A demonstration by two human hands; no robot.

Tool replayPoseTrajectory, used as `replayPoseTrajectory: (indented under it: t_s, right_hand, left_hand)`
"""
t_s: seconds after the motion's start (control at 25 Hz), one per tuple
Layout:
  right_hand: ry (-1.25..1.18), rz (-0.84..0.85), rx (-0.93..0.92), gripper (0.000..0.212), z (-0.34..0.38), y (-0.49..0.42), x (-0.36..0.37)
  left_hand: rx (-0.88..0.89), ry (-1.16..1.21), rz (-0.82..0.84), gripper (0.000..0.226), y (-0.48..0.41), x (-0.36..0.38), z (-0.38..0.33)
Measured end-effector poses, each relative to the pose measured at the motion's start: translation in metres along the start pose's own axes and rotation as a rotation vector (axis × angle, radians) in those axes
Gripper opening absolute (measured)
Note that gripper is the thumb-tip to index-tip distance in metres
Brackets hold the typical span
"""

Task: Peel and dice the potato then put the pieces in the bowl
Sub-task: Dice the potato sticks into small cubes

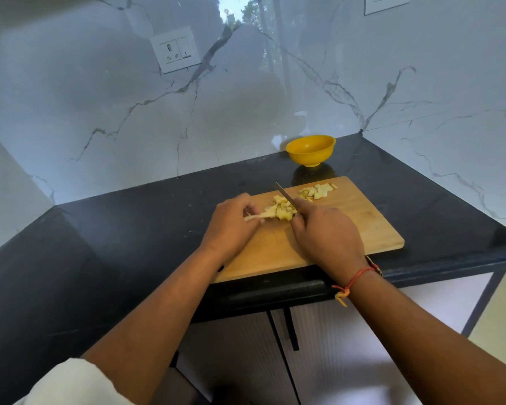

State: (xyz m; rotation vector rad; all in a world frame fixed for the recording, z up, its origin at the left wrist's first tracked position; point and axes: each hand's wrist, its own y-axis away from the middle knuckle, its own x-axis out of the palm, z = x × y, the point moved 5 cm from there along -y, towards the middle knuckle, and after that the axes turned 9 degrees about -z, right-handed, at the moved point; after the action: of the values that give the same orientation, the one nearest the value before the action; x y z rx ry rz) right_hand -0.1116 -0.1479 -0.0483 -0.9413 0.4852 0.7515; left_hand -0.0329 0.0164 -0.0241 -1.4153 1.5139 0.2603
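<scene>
knife (284,194) in right hand (327,232) cutting potato (284,213)

White, grey-veined marble wall panels (246,97) run from nine round to three o'clock, angled at the corners; their gloss mirrors daylight, trees and sky (237,13) at twelve o'clock; a switch-and-socket plate (176,50) sits at eleven o'clock, a second plate (387,2), cut by the frame, at one o'clock; a black speckled stone countertop (114,229) spans the middle; at six o'clock pale cabinet doors (333,346) carry a dark bar handle (291,328); at four o'clock, a dark metal leg (482,302) stands on cream floor (503,317).
</scene>
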Motion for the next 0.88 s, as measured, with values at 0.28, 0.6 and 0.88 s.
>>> replayPoseTrajectory:
  t_s: [0.28, 0.6, 0.88]
  right_hand:
    - [-0.011, 0.049, -0.001, 0.041, 0.005, 0.001, -0.005]
    - [-0.026, 0.174, 0.048, 0.041, 0.009, 0.01, -0.026]
    - [0.013, 0.259, -0.008, 0.041, 0.023, 0.022, -0.031]
  left_hand:
    - [0.038, 0.017, 0.168, 0.008, 0.015, 0.0, 0.003]
    - [-0.022, -0.018, 0.22, 0.02, 0.009, 0.002, -0.002]
    - [-0.165, 0.14, 0.215, 0.014, 0.011, -0.004, 0.004]
